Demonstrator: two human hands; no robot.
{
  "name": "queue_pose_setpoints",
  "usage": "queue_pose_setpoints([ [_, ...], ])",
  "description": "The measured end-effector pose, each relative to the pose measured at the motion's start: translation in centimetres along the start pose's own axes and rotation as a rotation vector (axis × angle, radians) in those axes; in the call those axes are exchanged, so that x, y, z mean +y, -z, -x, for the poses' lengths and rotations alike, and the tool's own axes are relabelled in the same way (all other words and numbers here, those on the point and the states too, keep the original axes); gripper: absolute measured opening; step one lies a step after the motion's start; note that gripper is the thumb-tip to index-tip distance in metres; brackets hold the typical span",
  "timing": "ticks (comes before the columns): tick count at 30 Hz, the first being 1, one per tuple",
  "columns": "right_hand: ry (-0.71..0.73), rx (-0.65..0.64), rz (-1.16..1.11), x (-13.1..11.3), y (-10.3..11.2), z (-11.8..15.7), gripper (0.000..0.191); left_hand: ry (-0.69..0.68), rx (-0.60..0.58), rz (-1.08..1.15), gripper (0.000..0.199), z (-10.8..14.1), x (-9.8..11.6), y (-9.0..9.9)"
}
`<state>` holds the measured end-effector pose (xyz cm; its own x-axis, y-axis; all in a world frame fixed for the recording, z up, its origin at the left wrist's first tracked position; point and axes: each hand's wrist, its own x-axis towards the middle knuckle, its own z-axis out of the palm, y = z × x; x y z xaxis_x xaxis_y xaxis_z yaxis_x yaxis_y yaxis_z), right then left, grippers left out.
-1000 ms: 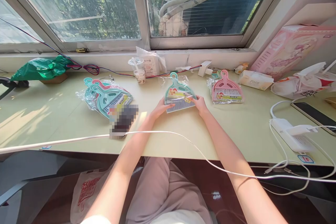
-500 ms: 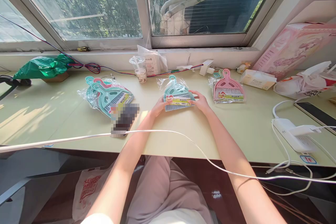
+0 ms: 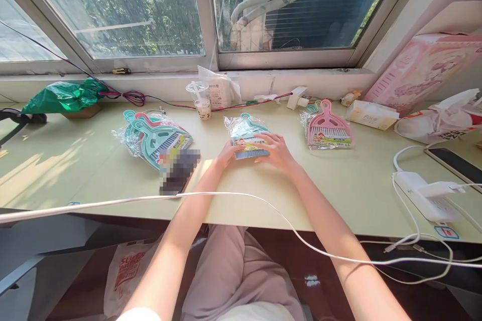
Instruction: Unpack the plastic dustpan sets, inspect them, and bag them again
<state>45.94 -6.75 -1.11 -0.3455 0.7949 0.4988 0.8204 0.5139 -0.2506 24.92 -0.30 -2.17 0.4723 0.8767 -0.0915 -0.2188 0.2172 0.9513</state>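
Note:
In front of me on the table lies a teal dustpan and brush set, in clear plastic with a printed label. My left hand grips its lower left edge, thumb on the front. Across the right part of the label rests my right hand, fingers stretched out and apart, hiding some of the print. To the left is a pile of teal and pink dustpan sets, overlapping one another. A pink dustpan and brush set lies to the right, over another wrapped piece with a green handle.
A blurred-out dark flat object lies beside the left pile. Near the window stand a plastic cup and a white adapter. A white cable hangs across my forearms. Right are a tissue box, a power strip and a phone.
My right hand has moved from the set's right edge onto its front, over the label. The set has shifted slightly left. My left hand stays at its left edge.

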Motion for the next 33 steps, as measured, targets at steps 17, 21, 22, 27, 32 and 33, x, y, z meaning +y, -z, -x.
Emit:
queue_pose_setpoints([
  [17,-0.156,0.005,-0.261,2.4,-2.5,0.0,0.027,0.146,-0.280,-0.067,0.056,1.4,1.4,-0.1],
  [21,-0.158,-0.039,-0.259,2.6,-2.0,0.0,0.034,0.161,-0.308,-0.045,0.055,1.4,1.1,-0.4],
  [22,-0.148,-0.045,-0.247,2.6,-1.9,0.0,0.037,0.160,-0.301,-0.042,0.054,1.4,1.0,-0.5],
  [27,-0.091,-0.065,-0.229,2.4,-1.6,0.0,0.039,0.141,-0.250,-0.055,0.056,1.1,0.9,-0.2],
  [32,-0.063,-0.080,-0.170,2.3,-1.2,0.0,0.035,0.143,-0.313,-0.026,0.051,1.3,1.2,-0.2],
  [33,-0.059,-0.077,-0.132,2.3,-1.1,0.1,0.035,0.140,-0.322,-0.022,0.050,1.3,1.2,-0.2],
])
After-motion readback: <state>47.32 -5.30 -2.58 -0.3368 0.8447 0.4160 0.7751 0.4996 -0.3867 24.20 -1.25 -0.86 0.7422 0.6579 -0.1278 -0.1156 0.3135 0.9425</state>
